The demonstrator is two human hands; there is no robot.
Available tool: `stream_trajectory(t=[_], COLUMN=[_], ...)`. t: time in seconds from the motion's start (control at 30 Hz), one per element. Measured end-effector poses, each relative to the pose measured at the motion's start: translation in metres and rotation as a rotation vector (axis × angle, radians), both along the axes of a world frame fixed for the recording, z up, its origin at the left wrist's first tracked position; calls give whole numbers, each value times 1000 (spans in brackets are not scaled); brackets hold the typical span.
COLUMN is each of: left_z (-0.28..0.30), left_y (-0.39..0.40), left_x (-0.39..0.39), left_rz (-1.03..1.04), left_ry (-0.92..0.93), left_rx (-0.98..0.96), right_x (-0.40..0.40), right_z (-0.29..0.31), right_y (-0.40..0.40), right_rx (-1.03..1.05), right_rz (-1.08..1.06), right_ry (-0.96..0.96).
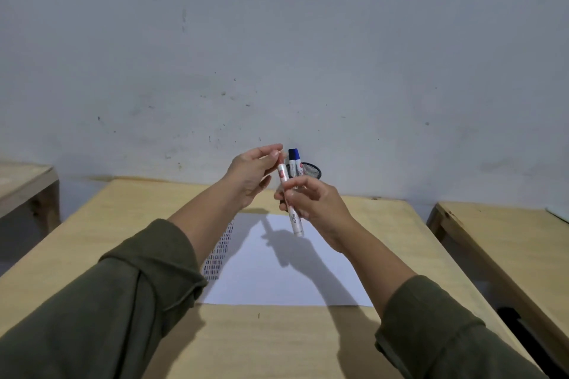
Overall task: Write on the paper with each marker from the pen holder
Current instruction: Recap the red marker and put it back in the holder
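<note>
Above the paper (277, 268) on the counter (123, 212), the right hand (311, 203) grasps a white marker (289, 200) around mid-barrel, while the left hand (252, 175) pinches its upper end, likely the cap. The marker looks light, rigid and smooth, so a firm barrel grip seems best for pulling the cap. Two more markers (295, 163) stand in the holder (311, 171) behind.

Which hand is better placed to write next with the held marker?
Right hand: it grips the white marker by its barrel above the paper, while the left hand only pinches its top end.
</note>
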State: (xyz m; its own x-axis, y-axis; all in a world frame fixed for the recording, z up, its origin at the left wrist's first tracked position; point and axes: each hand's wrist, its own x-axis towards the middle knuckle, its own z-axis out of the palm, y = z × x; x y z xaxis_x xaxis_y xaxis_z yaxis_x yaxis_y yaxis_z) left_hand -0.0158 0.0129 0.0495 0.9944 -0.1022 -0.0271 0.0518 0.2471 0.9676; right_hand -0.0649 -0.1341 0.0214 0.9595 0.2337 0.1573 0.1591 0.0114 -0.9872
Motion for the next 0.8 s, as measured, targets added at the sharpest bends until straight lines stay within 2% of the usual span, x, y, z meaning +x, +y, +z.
stream_trajectory(t=[0.1,0.2,0.33,0.47,0.57,0.8], left_z=[-8,-24,-41,-50,-57,-69], left_y=[-15,-21,-25,-22,-19,-17], left_x=[25,51,74,92,101,113], left_rz=[30,126,146,131,102,48], left_ry=[-53,-64,-56,-35,-17,-20], left_rx=[111,313,489,531,554,514], right_x=[29,65,110,136,145,156], right_z=[4,17,29,28,17,-8], right_y=[-10,-21,-34,-34,-31,-28], right_rx=[-61,-113,-300,-465,-571,-662], right_rz=[-91,-201,-315,-357,-359,-304], right_ry=[-30,-95,-225,-332,-325,-246])
